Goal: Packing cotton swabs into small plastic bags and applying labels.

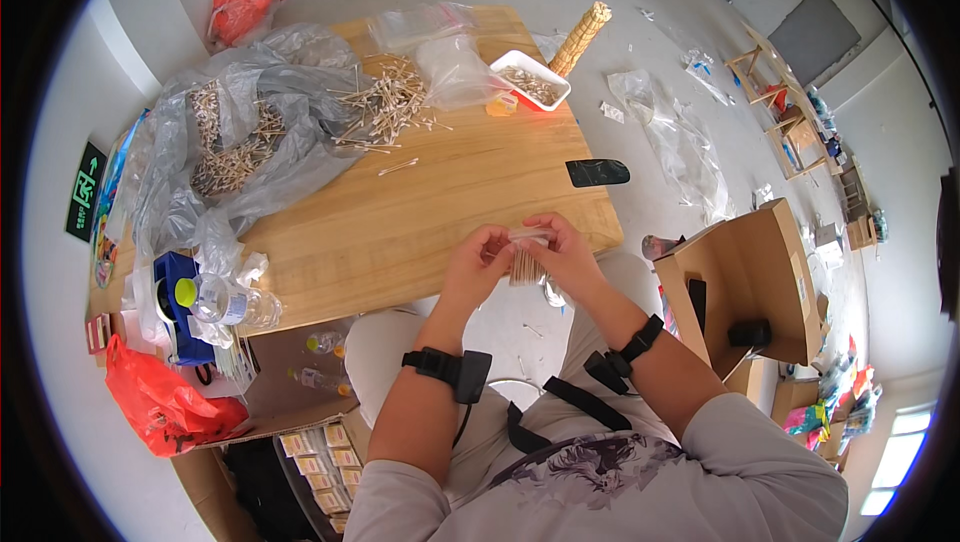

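The left grip (pixel 478 260) and right grip (pixel 568 257) are both closed around a bundle of swabs (pixel 525 270), held up at the near edge of the bench (pixel 370 242), toward its near right corner. Its thin tan sticks hang packed side by side, the upper end covered by whitish film (pixel 530 235); finer detail is too small to tell.

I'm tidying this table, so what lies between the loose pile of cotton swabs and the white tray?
In the head view, clear plastic bagging lies between the swab pile and the white tray, plus a small orange item beside the tray.
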The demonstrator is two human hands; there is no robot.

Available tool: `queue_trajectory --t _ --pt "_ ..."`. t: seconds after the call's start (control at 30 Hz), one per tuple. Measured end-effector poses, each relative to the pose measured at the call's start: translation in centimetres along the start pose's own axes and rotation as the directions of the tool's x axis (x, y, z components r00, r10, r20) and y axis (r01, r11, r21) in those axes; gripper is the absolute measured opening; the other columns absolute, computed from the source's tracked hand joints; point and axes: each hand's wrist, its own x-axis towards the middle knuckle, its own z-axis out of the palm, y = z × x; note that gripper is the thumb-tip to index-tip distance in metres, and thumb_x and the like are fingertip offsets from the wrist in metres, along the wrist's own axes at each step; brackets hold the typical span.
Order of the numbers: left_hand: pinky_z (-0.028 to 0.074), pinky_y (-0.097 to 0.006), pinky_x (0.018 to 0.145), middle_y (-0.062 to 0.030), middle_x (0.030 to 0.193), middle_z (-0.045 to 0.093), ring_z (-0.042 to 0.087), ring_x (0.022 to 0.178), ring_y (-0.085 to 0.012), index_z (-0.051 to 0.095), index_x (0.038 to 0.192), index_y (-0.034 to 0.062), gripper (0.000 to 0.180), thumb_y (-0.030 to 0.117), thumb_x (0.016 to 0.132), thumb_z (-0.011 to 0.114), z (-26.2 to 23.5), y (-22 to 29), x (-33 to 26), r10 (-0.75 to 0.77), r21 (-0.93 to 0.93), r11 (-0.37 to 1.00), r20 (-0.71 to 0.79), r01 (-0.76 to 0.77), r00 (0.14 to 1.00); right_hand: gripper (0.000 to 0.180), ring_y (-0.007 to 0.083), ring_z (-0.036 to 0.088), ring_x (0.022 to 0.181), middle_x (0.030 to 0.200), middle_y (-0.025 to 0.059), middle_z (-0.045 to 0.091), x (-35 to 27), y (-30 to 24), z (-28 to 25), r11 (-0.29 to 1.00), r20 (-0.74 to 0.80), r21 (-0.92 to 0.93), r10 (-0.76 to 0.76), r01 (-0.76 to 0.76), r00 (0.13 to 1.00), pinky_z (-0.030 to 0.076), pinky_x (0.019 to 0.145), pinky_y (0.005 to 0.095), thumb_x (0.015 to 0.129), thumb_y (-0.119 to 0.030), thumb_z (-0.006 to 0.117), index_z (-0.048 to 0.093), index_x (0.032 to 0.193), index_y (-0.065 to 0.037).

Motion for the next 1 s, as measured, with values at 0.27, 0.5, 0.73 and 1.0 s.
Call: queue_trajectory --t 0.27,0.5,0.73,1.0 --pt "0.05 -0.021 0.066 -0.0014 0.088 0.063 0.058 0.077 -0.0057 0.06 0.104 -0.0012 0.01 0.003 0.095 0.062 -0.2 -1.3 0.4 0.08 0.015 0.997 -0.108 -0.079 0.991 0.044 0.011 0.064 0.095 0.109 0.0078 0.068 -0.1 -0.4 0.4 0.987 0.051 0.155 0.034 -0.041 0.998 0.052 0.081 0.0253 0.095 -0.005 0.065 0.049 0.135 -0.001" --pt "0.053 -0.023 0.077 -0.0032 0.097 0.068 0.063 0.084 -0.0083 0.063 0.113 -0.0007 0.018 0.005 0.097 0.062 0.0 -0.3 0.3 0.051 -0.109 0.992 -0.095 -0.061 0.994 0.04 0.0104 0.064 0.096 0.11 0.0078 0.068 0.0 -0.6 0.1 0.994 0.001 0.105 0.032 -0.031 1.0 0.052 0.082 0.025 0.094 -0.003 0.066 0.05 0.131 -0.001" --pt "0.053 -0.024 0.077 -0.004 0.098 0.068 0.063 0.086 -0.0097 0.065 0.113 -0.0007 0.019 0.008 0.096 0.066 -0.4 -0.7 0.2 0.049 0.077 0.996 -0.079 -0.043 0.996 0.038 0.0108 0.064 0.098 0.109 0.0083 0.068 0.1 0.0 0.2 0.996 -0.009 0.092 -0.009 0.009 1.0 0.052 0.083 0.0253 0.093 -0.002 0.067 0.052 0.128 -0.001" --pt "0.052 -0.026 0.071 -0.0045 0.094 0.067 0.064 0.083 -0.0117 0.068 0.106 0.0025 0.017 0.005 0.09 0.072 -0.1 -0.1 0.0 0.199 0.168 0.97 -0.136 -0.176 0.97 0.031 0.0139 0.064 0.102 0.111 0.0075 0.069 0.4 0.8 0.3 0.994 -0.005 -0.065 -0.091 0.09 0.996 0.051 0.088 0.0272 0.092 -0.004 0.068 0.058 0.122 -0.002"
